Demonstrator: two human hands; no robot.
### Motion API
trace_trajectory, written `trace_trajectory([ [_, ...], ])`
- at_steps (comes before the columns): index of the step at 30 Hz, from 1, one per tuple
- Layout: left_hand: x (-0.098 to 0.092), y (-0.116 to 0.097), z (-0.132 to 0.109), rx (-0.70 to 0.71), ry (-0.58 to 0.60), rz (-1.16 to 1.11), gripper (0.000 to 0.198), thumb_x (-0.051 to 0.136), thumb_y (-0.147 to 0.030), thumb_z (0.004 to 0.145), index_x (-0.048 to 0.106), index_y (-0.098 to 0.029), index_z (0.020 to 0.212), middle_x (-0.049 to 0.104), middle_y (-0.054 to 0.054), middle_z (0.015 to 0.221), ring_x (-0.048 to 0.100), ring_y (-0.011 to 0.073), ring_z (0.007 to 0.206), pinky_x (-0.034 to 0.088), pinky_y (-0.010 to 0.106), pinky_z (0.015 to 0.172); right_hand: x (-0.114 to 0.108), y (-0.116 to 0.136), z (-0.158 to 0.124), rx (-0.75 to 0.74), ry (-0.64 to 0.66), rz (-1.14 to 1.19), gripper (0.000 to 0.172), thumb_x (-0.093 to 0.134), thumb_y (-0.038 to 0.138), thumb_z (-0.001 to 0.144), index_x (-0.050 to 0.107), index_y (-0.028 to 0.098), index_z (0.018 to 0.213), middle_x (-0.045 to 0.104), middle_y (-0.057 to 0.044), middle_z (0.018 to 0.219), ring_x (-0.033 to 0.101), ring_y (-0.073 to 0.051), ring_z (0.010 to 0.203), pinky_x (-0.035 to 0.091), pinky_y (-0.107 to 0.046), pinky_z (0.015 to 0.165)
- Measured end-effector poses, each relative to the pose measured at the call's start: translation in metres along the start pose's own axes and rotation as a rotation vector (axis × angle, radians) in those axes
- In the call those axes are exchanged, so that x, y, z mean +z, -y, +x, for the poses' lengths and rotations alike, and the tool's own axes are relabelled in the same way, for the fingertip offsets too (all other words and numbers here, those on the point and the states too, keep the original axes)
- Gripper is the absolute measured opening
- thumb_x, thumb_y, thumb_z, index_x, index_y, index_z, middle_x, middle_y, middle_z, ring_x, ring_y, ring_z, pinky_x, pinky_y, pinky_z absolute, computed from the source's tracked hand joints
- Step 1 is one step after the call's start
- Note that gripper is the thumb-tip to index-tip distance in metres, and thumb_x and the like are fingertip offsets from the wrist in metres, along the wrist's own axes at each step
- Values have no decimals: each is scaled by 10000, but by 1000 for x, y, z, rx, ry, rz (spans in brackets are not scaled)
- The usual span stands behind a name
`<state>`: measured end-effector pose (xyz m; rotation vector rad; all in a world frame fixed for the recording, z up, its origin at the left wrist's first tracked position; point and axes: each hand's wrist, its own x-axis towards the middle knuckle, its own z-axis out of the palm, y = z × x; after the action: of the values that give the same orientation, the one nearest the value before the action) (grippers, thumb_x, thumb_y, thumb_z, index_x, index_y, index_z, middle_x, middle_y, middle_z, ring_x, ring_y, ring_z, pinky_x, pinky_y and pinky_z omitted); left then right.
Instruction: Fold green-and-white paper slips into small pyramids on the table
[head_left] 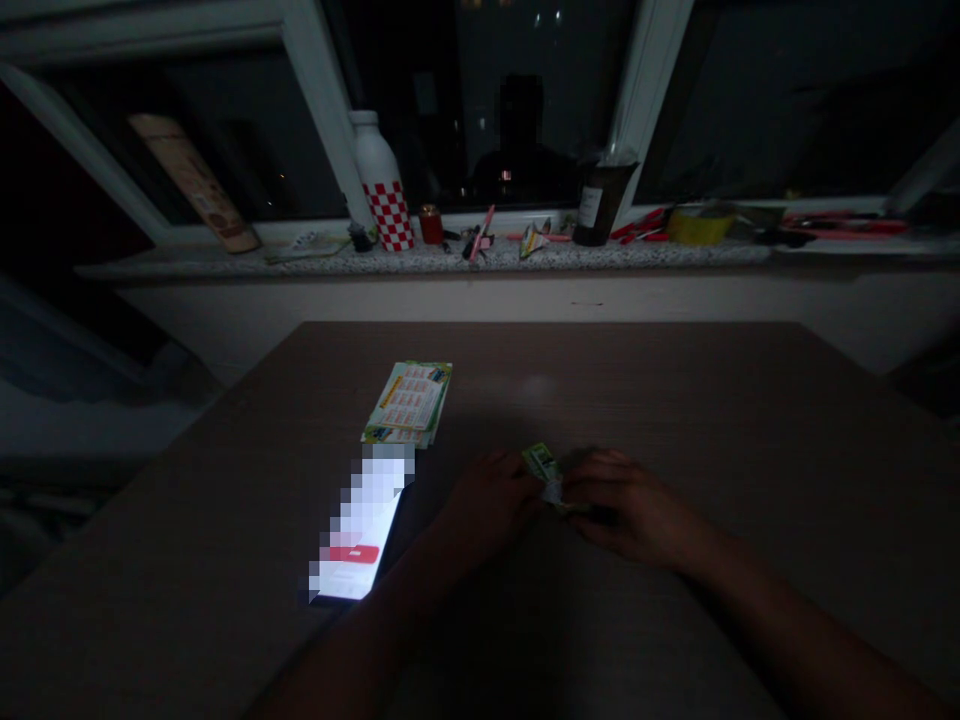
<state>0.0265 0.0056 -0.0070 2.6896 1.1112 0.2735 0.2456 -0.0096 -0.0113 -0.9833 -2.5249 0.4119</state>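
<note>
A small green-and-white printed card (541, 461), which looks folded or crumpled at its lower end, is between my hands near the middle of the table. My left hand (495, 495) is closed at its left edge, the fingertips dim in the low light. At its lower right, my right hand (626, 505) has curled fingers pinching it. Left of my left hand lies a lit phone (364, 530), its screen partly pixelated. Just beyond the phone rests a stack of printed cards (412, 400) with green borders and rows of red print.
The brown wooden table (720, 400) reaches to the wall below a window. On the stone sill (300, 262) stand a checkered white bottle (386, 190), a tan tumbler (195, 185), a red jar (430, 224), a dark cup (596, 205) and a yellow tape roll (700, 226).
</note>
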Motion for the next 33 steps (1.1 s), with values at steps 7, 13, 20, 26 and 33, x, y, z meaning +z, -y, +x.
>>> trace_trajectory([
  [7, 1, 0, 0, -9, -10, 31, 190, 489, -264, 900, 664, -204, 947, 617, 51, 952, 544, 208, 921, 421, 343, 821, 9, -5, -2, 49, -92, -85, 143, 581, 265, 852, 700, 236, 925, 646, -62, 874, 598, -209, 829, 454, -344, 741],
  [13, 1, 0, 1, -27, -21, 6, 228, 471, -314, 909, 670, -204, 920, 618, 53, 933, 543, 205, 916, 420, 330, 811, 16, -5, -2, 278, -119, 197, 174, 561, 291, 862, 710, 223, 922, 662, -21, 698, 592, -153, 608, 444, -262, 558],
  [20, 6, -2, 2, -15, -29, 27, 216, 471, -301, 908, 653, -193, 948, 622, 57, 940, 552, 208, 905, 429, 333, 798, 31, 2, 8, 648, -290, 685, 137, 614, 274, 766, 698, 167, 756, 665, -10, 631, 575, -127, 514, 435, -230, 477],
  [26, 4, -4, -1, -113, -248, -43, 229, 517, -321, 872, 615, -176, 1020, 588, 84, 1052, 533, 223, 978, 428, 366, 872, 29, -2, 7, 622, -359, 736, 105, 662, 259, 716, 686, 161, 745, 691, -21, 692, 625, -147, 624, 490, -256, 605],
  [33, -22, 0, -4, -62, -238, -176, 494, 654, -302, 749, 538, -204, 1219, 532, 83, 1270, 449, 258, 1182, 324, 401, 1011, 15, 8, -1, 311, -185, 471, 64, 625, 170, 751, 687, 168, 736, 667, -18, 655, 589, -130, 569, 437, -231, 525],
])
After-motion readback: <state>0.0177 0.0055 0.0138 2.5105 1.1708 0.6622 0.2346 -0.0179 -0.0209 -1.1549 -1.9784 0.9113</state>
